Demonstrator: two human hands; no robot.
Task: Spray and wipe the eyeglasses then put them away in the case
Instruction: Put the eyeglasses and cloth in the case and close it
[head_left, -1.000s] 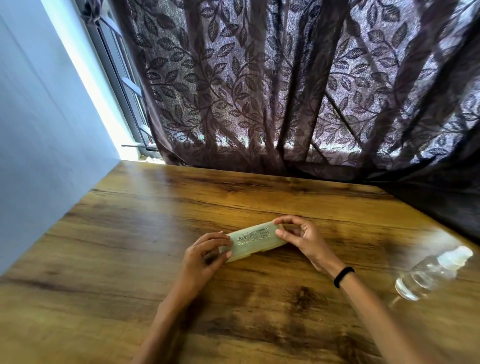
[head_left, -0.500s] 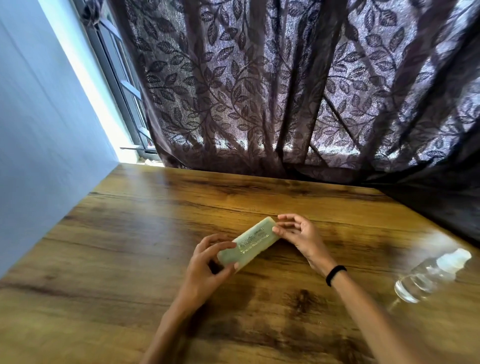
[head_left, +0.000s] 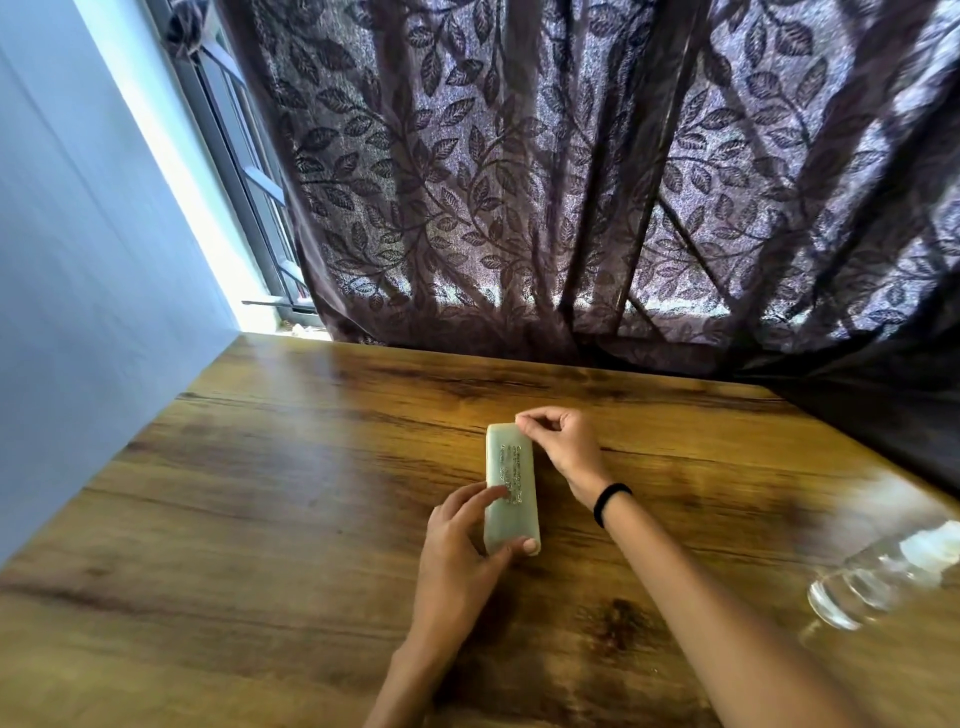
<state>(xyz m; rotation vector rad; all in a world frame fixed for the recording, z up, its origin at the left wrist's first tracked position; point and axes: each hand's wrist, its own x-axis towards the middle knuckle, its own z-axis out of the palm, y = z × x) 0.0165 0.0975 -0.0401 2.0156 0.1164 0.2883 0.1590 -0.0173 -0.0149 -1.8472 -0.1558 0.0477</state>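
Note:
A pale green eyeglass case lies closed on the wooden table, its long side pointing away from me. My left hand grips its near end, thumb under the corner and fingers on the lid. My right hand pinches the far end with its fingertips; a black band circles that wrist. The eyeglasses are not visible. A clear spray bottle with a white top lies on its side at the right edge, apart from both hands.
A dark leaf-patterned curtain hangs along the table's far edge. A pale wall borders the left side, with a bright window strip beside it.
Both hands have turned the case on the table from lying crosswise to pointing away from me. The spray bottle has stayed where it was.

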